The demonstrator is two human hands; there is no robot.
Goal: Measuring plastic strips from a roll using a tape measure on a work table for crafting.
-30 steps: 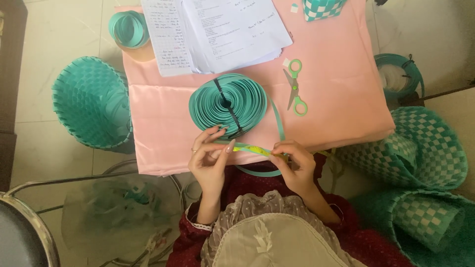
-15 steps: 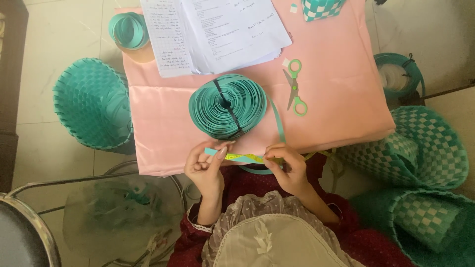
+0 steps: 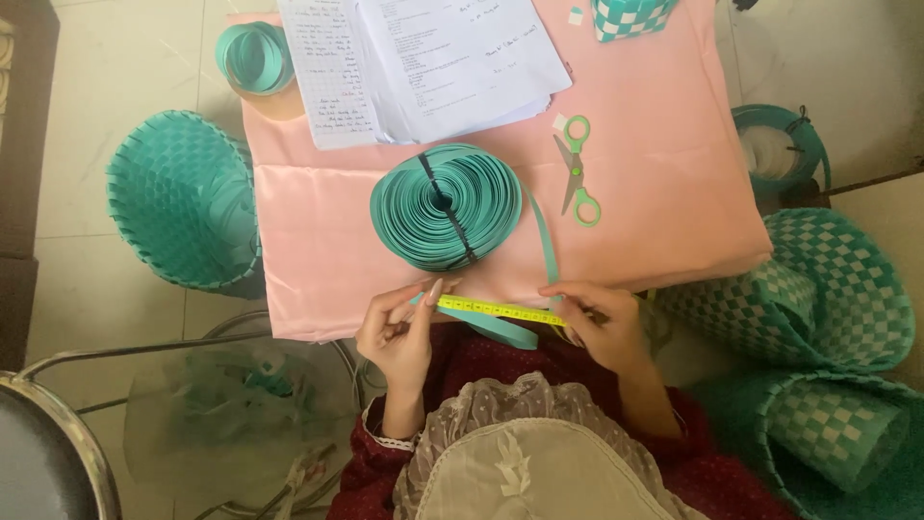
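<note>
Right at the near table edge, the left hand (image 3: 397,332) and right hand (image 3: 599,323) each pinch an end of a yellow tape measure (image 3: 499,310), pulled flat along a teal strap (image 3: 500,330). Both look light, limp and a bit slick, best gripped near the ends; the strap trails from the big coil (image 3: 445,207) on the pink cloth (image 3: 664,183)

Bare pink tablecloth (image 3: 674,193) lies right of the scissors (image 3: 576,171); strap coil (image 3: 448,205) blocks centre.
</note>
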